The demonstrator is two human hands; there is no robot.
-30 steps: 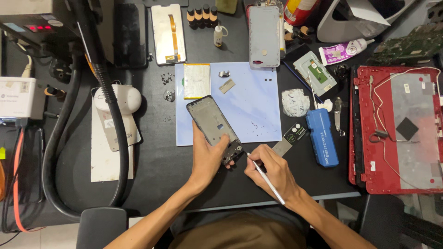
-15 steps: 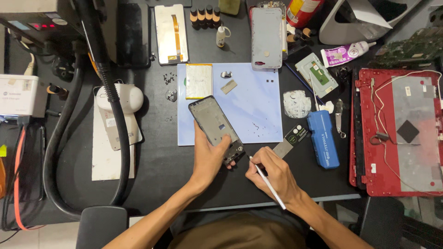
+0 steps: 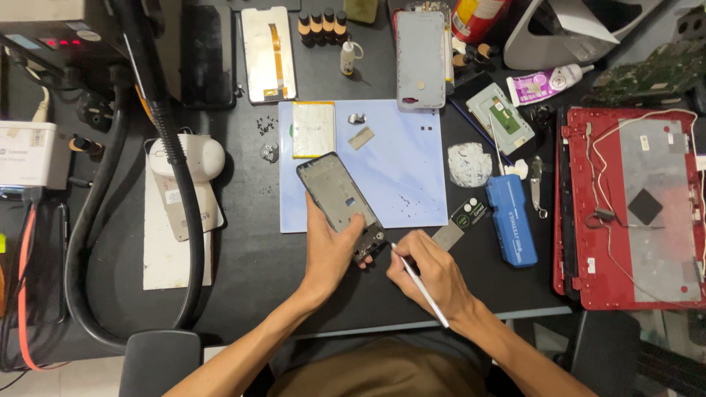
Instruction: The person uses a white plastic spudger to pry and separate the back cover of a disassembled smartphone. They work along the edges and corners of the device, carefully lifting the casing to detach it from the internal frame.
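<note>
Dark, the oblong stripped phone frame [image 3: 340, 204] is pinned at its near end on the pale blue mat [image 3: 412, 169] by the left hand [image 3: 332, 250], long axis slanting far-left, while a slim white tool [image 3: 421, 287] is pinched in the right hand [image 3: 434, 273] just beside it.

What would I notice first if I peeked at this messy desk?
Probably the two hands in the middle: the left hand steadies an opened phone frame on a pale blue mat, and the right hand holds a thin white tool like a pen. Next, the red laptop shell at the right edge and the thick black hose on the left.
</note>
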